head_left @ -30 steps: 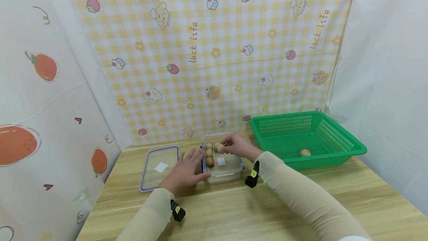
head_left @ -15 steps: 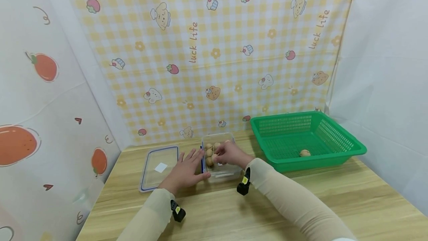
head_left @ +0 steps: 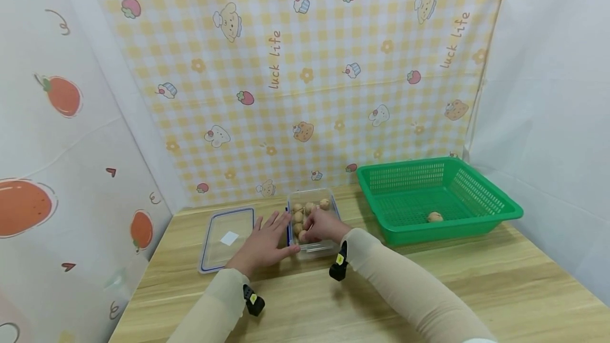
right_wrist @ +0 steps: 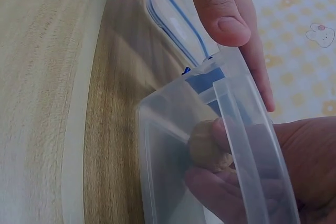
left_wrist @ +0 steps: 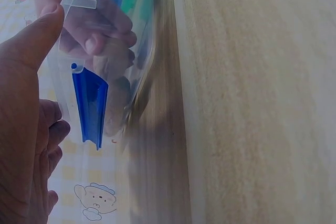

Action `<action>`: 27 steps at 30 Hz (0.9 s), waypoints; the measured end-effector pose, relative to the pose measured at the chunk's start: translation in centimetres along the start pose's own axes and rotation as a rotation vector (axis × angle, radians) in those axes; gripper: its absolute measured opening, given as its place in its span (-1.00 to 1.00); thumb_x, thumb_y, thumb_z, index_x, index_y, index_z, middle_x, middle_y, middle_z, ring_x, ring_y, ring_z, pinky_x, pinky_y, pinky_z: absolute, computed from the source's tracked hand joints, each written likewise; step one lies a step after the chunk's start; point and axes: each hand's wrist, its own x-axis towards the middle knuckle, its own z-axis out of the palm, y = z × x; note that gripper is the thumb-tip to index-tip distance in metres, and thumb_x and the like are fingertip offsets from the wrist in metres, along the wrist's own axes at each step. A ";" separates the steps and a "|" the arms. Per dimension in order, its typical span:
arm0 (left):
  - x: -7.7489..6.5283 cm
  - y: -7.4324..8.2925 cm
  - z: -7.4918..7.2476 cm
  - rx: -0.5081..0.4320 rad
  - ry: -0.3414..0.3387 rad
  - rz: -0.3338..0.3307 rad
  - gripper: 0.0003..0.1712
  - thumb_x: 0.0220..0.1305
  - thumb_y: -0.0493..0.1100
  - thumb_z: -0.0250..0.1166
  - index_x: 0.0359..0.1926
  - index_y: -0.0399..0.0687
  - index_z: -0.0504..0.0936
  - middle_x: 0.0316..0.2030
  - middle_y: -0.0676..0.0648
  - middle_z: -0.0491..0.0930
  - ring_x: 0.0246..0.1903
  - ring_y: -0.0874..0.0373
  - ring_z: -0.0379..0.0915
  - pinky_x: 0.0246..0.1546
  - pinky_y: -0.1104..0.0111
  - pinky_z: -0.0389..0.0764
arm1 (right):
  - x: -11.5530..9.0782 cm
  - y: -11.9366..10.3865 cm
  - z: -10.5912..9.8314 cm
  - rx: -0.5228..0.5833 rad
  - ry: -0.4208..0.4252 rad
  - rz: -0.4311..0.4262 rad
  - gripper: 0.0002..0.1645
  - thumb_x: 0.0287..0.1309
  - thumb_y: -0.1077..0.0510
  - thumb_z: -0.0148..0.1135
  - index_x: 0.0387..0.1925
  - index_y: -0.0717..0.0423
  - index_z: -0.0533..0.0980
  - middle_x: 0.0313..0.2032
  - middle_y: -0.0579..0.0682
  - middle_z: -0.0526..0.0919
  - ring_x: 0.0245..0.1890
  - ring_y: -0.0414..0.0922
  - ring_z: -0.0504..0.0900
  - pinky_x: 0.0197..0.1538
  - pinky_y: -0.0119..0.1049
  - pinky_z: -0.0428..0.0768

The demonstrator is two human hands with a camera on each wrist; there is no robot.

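Centrally, clear box (head_left: 320, 250): sits on the wooden table (head_left: 305, 300), with several walnuts (head_left: 298, 217) inside, along its left side and back.
Right hand (head_left: 326, 225): thumb and fingertips pinch a walnut (right_wrist: 206, 148) low inside the box, near its front left; whether it touches the bottom, I cannot tell.
Left hand (head_left: 263, 246): fingers spread straight, thumb at the rim, apparently steadying the box.
Lid (head_left: 218, 250): lies flat on the left, perhaps keeping the opening free.
Green basket (head_left: 414, 202): stands at right, likely for easy reach, holding a lone walnut (head_left: 434, 217).
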 end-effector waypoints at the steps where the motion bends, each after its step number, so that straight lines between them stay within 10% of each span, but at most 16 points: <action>1: 0.0 0.0 -0.1 0.002 0.000 -0.001 0.10 0.34 0.54 -0.03 0.61 -0.06 0.01 0.58 -0.08 0.00 0.57 -0.08 -0.20 0.47 -0.22 -0.29 | 0.0 0.0 0.0 -0.002 -0.005 0.003 -0.79 0.08 0.13 0.55 -0.34 0.15 0.66 -0.46 -0.10 0.67 -0.48 -0.18 0.61 -0.38 -0.31 0.59; 17: 0.0 0.1 -0.1 -0.007 0.001 0.006 0.09 0.36 0.52 0.00 0.61 -0.09 0.01 0.58 -0.10 0.00 0.57 -0.09 -0.20 0.47 -0.23 -0.28 | 0.6 -0.6 0.8 -0.013 -0.039 -0.005 -0.43 0.11 0.20 0.51 -0.82 0.00 0.34 -0.80 -0.16 0.35 -0.75 -0.26 0.28 -0.61 -0.42 0.27; 27: 0.0 0.1 -0.2 -0.008 0.003 0.009 0.11 0.35 0.54 -0.02 0.61 -0.09 0.01 0.58 -0.11 0.01 0.57 -0.11 -0.19 0.47 -0.23 -0.29 | 0.4 -0.9 0.9 0.011 0.006 0.021 -0.77 0.06 0.20 0.55 -0.44 0.15 0.58 -0.50 -0.06 0.63 -0.51 -0.20 0.55 -0.42 -0.37 0.53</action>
